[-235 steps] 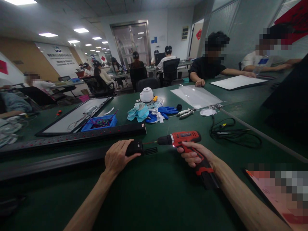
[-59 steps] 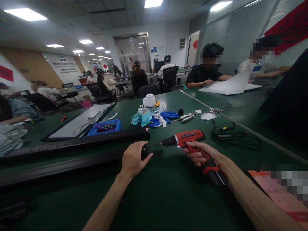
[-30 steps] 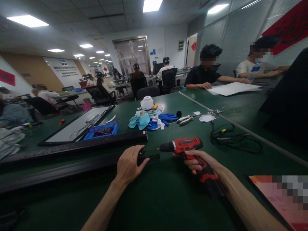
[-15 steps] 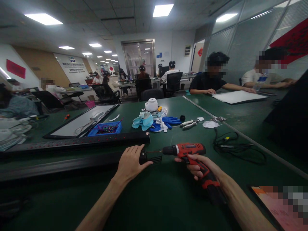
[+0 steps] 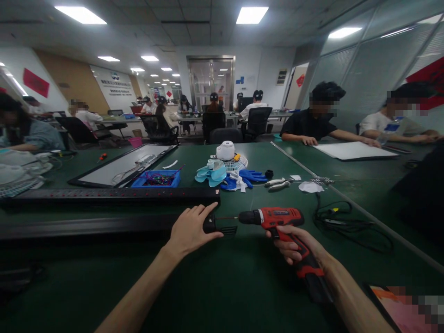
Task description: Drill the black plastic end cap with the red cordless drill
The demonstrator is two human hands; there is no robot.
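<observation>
My left hand (image 5: 190, 227) lies over the right end of a long black bar (image 5: 104, 227), steadying it with the fingers across its top and far side. Its index finger and thumb stretch out past that end, beside a small black slotted piece (image 5: 229, 230). In my right hand (image 5: 294, 243) is a red and black cordless drill (image 5: 282, 216), held by its grip with a finger near the trigger. The drill's long thin bit (image 5: 227, 218) points left at the bar's end; whether its tip touches a screw is too small to tell.
Behind the bar lies a second black strip with red spots (image 5: 114, 195). Further back are a blue tray of wires (image 5: 157, 179), fan parts (image 5: 211, 172), blue gloves (image 5: 253, 175) and pliers (image 5: 277, 184). A black cable (image 5: 347, 226) lies right. Co-workers sit across the table.
The view has shifted slightly, moving the scene to the right. My left index finger has stretched further out from the bar's end. The drill stays lined up with the bar.
</observation>
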